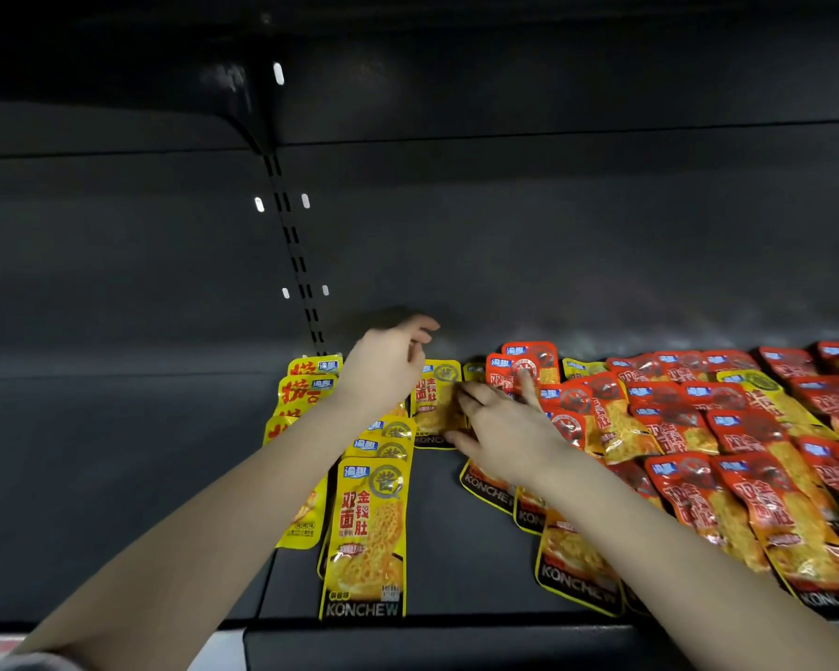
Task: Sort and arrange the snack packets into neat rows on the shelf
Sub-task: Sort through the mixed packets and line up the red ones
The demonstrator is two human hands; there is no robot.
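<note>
Yellow snack packets point(366, 535) lie in two overlapping rows at the left of the dark shelf point(456, 549). A single yellow packet point(434, 401) lies flat further back. My right hand point(502, 428) rests on its right edge, thumb and fingers touching it, fingers spread. My left hand point(388, 365) hovers just left of that packet, fingers loosely curled, holding nothing. Red packets point(727, 447) cover the right side of the shelf in a loose, overlapping jumble, with a few yellow ones mixed in.
The shelf's back wall point(553, 259) is dark, with a slotted upright point(296, 263) behind the yellow rows. An upper shelf point(408, 65) overhangs. Bare shelf surface lies left of the yellow packets and between the two groups.
</note>
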